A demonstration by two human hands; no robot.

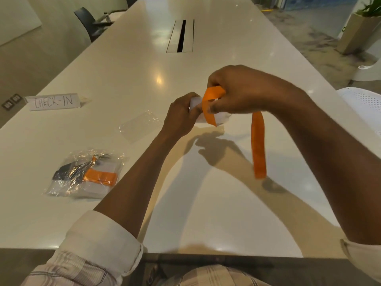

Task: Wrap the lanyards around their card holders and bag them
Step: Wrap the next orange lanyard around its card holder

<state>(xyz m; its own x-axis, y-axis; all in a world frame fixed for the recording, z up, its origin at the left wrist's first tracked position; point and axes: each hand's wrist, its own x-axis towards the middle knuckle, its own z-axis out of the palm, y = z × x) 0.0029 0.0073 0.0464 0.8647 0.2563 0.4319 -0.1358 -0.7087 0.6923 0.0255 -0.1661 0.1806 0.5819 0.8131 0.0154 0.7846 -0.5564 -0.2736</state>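
My left hand (181, 116) grips a white card holder (221, 118) above the middle of the white table (127, 83). An orange lanyard (258, 145) is looped over the holder, and my right hand (245, 89) pinches the strap close to it. The free end of the strap hangs down to the right, its tip just above the tabletop. An empty clear plastic bag (140, 125) lies flat to the left of my hands. Nearer me on the left sits a filled clear bag (86, 174) with an orange-wrapped card holder and a dark one inside.
A paper sign reading CHECK-IN (54, 101) stands at the far left. A cable slot (181, 36) runs along the table's centre further away. A dark chair (88, 23) is at the far left side, a white chair (362, 106) at the right edge.
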